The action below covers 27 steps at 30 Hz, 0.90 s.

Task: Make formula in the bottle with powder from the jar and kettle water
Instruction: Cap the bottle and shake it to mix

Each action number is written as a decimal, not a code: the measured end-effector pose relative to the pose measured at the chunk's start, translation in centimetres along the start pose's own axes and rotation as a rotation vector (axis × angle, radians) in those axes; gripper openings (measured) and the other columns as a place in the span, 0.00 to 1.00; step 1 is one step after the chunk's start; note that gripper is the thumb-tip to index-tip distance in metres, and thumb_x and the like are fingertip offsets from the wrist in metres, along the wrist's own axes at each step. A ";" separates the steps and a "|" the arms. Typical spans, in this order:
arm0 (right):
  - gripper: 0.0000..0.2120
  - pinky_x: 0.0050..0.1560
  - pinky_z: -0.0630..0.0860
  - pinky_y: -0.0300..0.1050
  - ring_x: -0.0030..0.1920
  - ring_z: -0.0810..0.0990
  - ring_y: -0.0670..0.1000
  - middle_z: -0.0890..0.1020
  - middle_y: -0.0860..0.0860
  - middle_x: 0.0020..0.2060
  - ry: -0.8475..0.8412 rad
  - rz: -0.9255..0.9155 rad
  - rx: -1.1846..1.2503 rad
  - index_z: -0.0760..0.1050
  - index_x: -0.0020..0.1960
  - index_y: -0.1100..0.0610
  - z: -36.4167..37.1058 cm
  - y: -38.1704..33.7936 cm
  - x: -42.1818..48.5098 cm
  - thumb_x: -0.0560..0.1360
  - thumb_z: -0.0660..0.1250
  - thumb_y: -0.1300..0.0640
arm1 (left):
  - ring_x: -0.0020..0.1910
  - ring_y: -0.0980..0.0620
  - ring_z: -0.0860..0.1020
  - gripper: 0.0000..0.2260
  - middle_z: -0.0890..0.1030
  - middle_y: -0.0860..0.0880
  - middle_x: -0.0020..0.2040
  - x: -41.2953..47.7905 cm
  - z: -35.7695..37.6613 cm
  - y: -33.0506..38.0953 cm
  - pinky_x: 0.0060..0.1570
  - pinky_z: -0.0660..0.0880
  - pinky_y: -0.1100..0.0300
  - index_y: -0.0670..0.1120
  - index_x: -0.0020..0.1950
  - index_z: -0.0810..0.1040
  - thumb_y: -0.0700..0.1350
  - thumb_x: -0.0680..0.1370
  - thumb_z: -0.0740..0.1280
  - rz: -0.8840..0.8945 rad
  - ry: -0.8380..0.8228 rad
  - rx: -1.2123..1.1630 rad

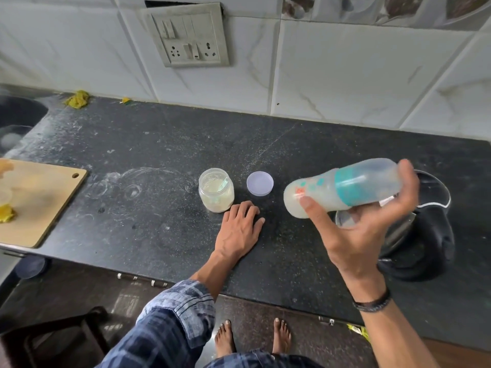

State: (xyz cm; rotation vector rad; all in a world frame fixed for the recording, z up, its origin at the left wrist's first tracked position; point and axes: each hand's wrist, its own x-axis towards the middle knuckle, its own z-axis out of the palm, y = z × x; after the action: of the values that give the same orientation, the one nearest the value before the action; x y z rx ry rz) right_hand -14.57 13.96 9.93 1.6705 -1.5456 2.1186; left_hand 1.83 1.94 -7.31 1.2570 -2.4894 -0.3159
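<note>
My right hand (364,221) grips a baby bottle (342,187) held almost on its side above the counter, its cap end to the right. The bottle has a teal collar, a clear cap and milky liquid inside, and looks blurred. An open clear jar (216,192) of pale powder stands on the dark counter, with a scoop inside it. Its lilac lid (259,183) lies flat to the right of the jar. My left hand (240,227) rests flat on the counter just in front of the jar, fingers spread, holding nothing. A black kettle (419,235) sits under and behind my right hand.
A wooden cutting board (39,203) with yellow scraps lies at the left counter edge. A sink (18,115) is at the far left. A switch and socket panel (190,35) is on the tiled wall. The counter (148,235) shows white powder smears.
</note>
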 end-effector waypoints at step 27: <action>0.51 0.66 0.79 0.57 0.71 0.73 0.63 0.65 0.55 0.77 0.198 -0.020 0.044 0.52 0.77 0.64 0.3 -1.5 1.2 0.69 0.85 0.57 | 0.55 0.46 0.73 0.13 0.75 0.50 0.62 0.0 -0.1 0.0 0.56 0.71 0.50 0.48 0.62 0.75 0.56 0.85 0.60 0.011 0.009 0.023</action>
State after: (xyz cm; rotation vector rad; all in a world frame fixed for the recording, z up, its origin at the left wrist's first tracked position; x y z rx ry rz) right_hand -14.03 13.86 11.76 1.4298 -1.4296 2.2445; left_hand 1.88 1.96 -7.20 1.2511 -2.4986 -0.2788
